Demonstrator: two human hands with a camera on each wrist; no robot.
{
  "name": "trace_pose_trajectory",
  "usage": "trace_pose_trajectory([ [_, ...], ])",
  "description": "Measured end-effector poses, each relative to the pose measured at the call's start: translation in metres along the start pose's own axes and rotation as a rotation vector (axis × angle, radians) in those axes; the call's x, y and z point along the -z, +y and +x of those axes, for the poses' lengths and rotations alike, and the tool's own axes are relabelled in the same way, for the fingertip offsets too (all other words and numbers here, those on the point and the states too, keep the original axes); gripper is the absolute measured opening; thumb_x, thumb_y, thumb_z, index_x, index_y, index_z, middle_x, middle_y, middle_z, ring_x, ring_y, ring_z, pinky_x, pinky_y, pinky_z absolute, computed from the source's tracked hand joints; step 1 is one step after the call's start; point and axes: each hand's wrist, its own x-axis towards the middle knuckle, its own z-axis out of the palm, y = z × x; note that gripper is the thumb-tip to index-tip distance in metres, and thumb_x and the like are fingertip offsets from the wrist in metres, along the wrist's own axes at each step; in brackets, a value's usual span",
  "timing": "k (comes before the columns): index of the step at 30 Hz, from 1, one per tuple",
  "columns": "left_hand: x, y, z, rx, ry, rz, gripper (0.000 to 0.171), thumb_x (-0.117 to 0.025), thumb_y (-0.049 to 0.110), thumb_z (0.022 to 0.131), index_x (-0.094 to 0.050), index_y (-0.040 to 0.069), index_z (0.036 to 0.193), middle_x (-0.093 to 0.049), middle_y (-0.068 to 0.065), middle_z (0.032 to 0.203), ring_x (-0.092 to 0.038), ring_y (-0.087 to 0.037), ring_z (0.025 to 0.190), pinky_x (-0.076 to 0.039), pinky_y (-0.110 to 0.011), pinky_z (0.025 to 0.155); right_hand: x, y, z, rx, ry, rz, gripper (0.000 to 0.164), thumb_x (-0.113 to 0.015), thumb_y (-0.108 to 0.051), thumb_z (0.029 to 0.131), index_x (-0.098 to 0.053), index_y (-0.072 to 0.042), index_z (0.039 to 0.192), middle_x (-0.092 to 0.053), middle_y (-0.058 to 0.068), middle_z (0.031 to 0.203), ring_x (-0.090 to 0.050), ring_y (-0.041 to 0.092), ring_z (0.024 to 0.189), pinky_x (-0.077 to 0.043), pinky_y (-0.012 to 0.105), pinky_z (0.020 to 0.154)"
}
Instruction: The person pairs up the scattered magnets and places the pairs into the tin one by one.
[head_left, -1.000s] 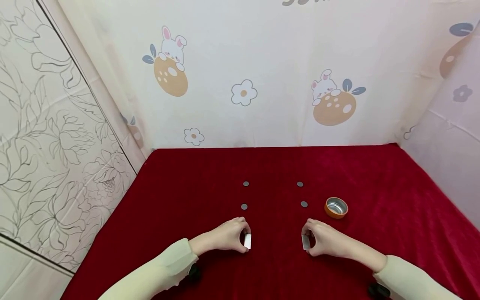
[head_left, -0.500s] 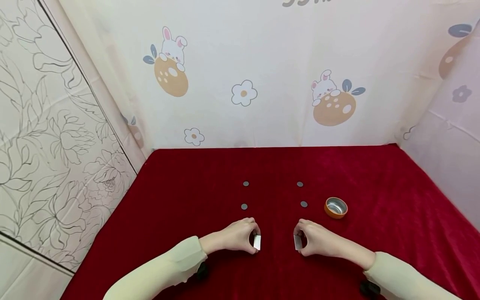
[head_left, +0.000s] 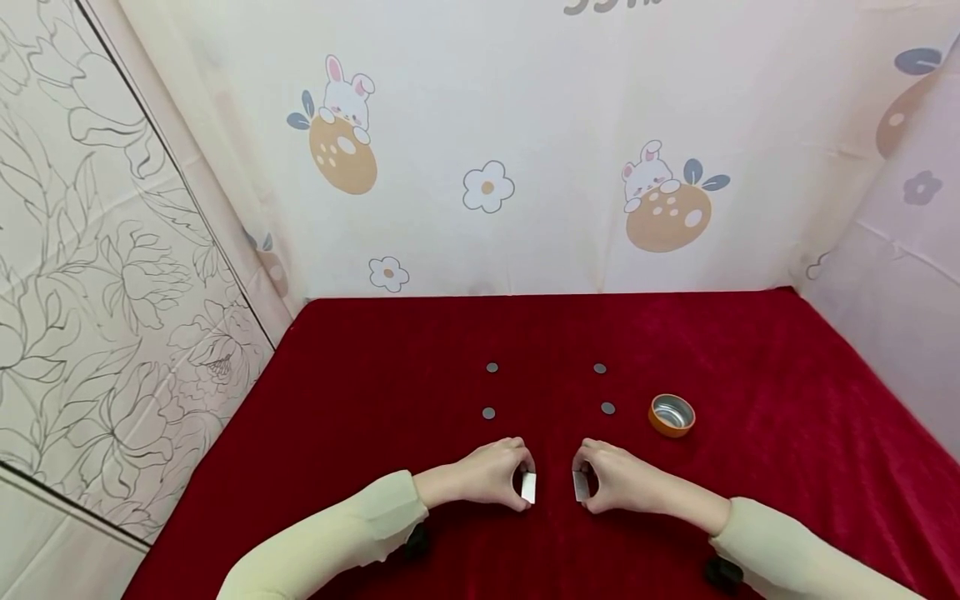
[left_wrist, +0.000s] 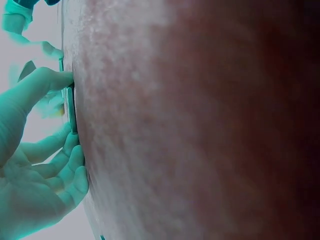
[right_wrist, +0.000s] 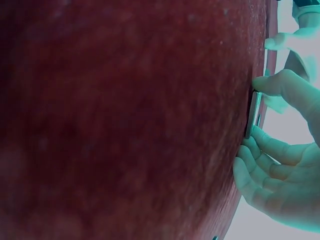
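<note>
My left hand [head_left: 491,473] pinches a small, thin, silvery rectangular piece [head_left: 529,487] between thumb and fingertips. Opposite it, my right hand [head_left: 622,479] grips a similar rectangular piece [head_left: 581,486], greyer in this light. Both pieces stand on edge and face each other, with a narrow strip of red cloth between them. The left wrist view has the left piece [left_wrist: 72,110] edge-on, low at the cloth, thumb at one end and fingers at the other. A matching hold on the right piece [right_wrist: 253,114] appears in the right wrist view.
Several small grey discs lie beyond the hands, two on the left [head_left: 489,413] and two on the right [head_left: 608,408]. A shallow orange tin [head_left: 672,416] with a silvery inside sits right of them. Red cloth [head_left: 375,375] covers the table; a patterned curtain [head_left: 555,233] hangs behind.
Both hands have moved inward, the left one rightward and the right one leftward, each still holding its piece. The gap between the pieces has narrowed. Discs and tin have stayed put.
</note>
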Motion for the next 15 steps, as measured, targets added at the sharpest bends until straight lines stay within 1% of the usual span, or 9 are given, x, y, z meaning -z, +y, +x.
trace_pose_trajectory([
  [5,-0.001,0.003,0.003,-0.014,0.007,-0.002,0.034,-0.074,0.031,0.066,-0.061,0.013,0.091,-0.047,0.01,0.081,-0.042,0.0,0.073,-0.034,-0.008,0.063,-0.003,-0.003,0.004,0.001,-0.001,-0.007,0.026,-0.071,-0.009,0.061,-0.057,-0.008,0.082,-0.045,-0.006,0.077,-0.039,0.002,0.065,-0.038,0.018,0.056],
  [15,-0.004,0.007,0.007,-0.011,0.009,-0.007,0.035,-0.075,0.031,0.066,-0.06,0.013,0.092,-0.047,0.01,0.082,-0.042,0.001,0.073,-0.034,-0.008,0.062,-0.009,-0.011,0.012,0.01,0.014,-0.039,0.027,-0.072,-0.01,0.059,-0.057,-0.008,0.081,-0.046,-0.006,0.077,-0.04,0.003,0.065,-0.039,0.019,0.057],
])
